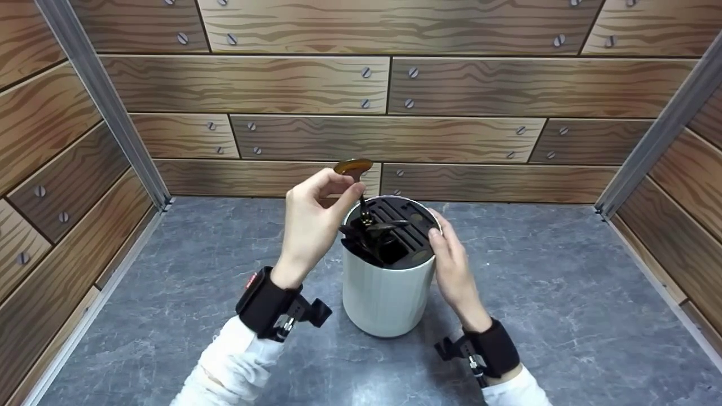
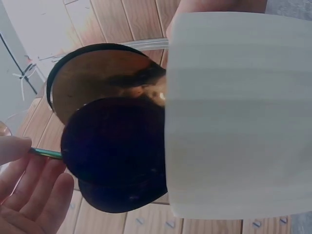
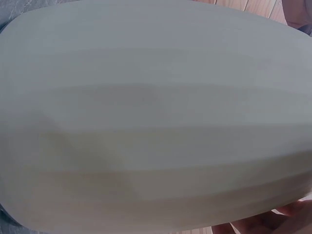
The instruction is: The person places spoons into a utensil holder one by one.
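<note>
A white ribbed utensil holder (image 1: 386,301) with a black slotted top (image 1: 417,237) stands upright in the head view. My left hand (image 1: 316,217) pinches a dark, shiny spoon (image 1: 354,167) just below its amber-tinted bowl. Its thin stem runs down toward the holder's left opening. Dark glossy utensil heads (image 1: 386,225) stick out of that opening; the left wrist view shows them as a bronze mirrored oval (image 2: 107,78) and dark blue rounded heads (image 2: 114,146). My right hand (image 1: 454,265) grips the holder's right side, thumb at the rim. The holder's wall (image 3: 156,112) fills most of the right wrist view.
The holder stands on a grey marbled tabletop (image 1: 197,316). A wood-patterned back wall (image 1: 316,84) rises close behind it, with similar side panels at left and right. Grey metal posts (image 1: 107,107) stand at the back corners.
</note>
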A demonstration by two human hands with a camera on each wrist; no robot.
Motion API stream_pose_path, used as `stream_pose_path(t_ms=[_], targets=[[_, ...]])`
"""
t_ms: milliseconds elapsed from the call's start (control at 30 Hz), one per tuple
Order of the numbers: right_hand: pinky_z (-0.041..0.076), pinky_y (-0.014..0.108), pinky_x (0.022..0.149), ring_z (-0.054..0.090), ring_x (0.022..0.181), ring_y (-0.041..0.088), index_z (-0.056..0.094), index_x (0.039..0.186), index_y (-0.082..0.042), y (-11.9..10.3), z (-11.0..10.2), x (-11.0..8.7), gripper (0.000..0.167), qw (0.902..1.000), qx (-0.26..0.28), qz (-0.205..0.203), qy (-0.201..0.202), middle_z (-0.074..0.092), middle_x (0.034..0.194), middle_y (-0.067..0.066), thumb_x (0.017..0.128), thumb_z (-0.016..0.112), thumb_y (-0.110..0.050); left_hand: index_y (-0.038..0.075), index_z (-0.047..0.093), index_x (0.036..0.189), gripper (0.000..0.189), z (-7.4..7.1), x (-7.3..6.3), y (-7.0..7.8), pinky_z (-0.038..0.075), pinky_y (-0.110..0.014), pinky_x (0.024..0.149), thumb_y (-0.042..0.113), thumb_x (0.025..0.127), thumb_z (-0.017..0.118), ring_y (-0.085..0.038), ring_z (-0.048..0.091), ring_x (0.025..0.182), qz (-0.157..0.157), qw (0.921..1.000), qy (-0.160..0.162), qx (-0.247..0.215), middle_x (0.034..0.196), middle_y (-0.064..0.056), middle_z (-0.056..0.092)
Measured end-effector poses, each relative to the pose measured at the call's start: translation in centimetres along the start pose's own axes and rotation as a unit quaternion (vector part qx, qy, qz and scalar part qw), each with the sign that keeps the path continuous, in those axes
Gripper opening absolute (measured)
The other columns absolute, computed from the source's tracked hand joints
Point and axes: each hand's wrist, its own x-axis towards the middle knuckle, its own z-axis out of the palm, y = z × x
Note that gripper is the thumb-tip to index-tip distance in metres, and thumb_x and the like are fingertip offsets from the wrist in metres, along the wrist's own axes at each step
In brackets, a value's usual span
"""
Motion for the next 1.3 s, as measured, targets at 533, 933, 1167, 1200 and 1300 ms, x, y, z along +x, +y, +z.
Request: stream_pose_path(t_ms=[533,933,1167,1200,1300], targets=[[0.032,0.008,0.119,0.042,0.154,0.035,0.042,0.157,0.001,0.1,0.0,0.0,0.049,1.0,-0.003,0.003,0.003,0.05,0.161,0.021,0.112,0.037,-0.016,0.004,0.077,0.092,0.009,0.8,0.0,-1.3,0.064,-0.023,0.075,0.013,0.094,0.077,-0.018,0.078,0.086,-0.01,0.9975,-0.046,0.052,0.093,-0.011,0.082],[0.032,0.008,0.119,0.042,0.154,0.034,0.042,0.159,-0.001,0.0,0.0,0.0,0.049,1.0,0.002,0.003,-0.001,0.049,0.162,0.02,0.113,0.037,-0.018,0.006,0.079,0.092,0.008,1.2,-0.1,-1.9,0.055,-0.022,0.073,0.013,0.092,0.077,-0.01,0.072,0.077,-0.028,0.9894,-0.082,0.117,0.089,-0.008,0.082],[0.032,0.007,0.119,0.042,0.155,0.033,0.042,0.159,-0.002,0.0,0.0,0.0,0.048,1.0,0.0,0.007,-0.001,0.049,0.162,0.019,0.114,0.036,-0.018,0.007,0.08,0.093,0.009,1.2,0.0,-1.9,0.057,-0.026,0.074,0.014,0.092,0.075,-0.015,0.075,0.078,-0.053,0.9807,-0.115,0.15,0.088,-0.007,0.082],[0.032,0.007,0.119,0.042,0.155,0.033,0.042,0.159,-0.002,0.0,0.0,0.0,0.048,1.0,-0.001,0.007,0.0,0.049,0.162,0.019,0.113,0.036,-0.018,0.007,0.08,0.093,0.009,1.1,0.0,-1.9,0.057,-0.026,0.075,0.014,0.092,0.075,-0.015,0.075,0.078,-0.055,0.9797,-0.118,0.152,0.089,-0.007,0.082],[0.032,0.007,0.119,0.042,0.155,0.033,0.042,0.159,-0.001,0.0,0.0,0.0,0.049,1.0,-0.001,0.007,0.0,0.049,0.162,0.02,0.113,0.036,-0.018,0.008,0.08,0.094,0.01,1.1,0.1,-1.9,0.055,-0.027,0.075,0.016,0.092,0.075,-0.015,0.073,0.078,-0.061,0.9764,-0.128,0.163,0.09,-0.006,0.082]])
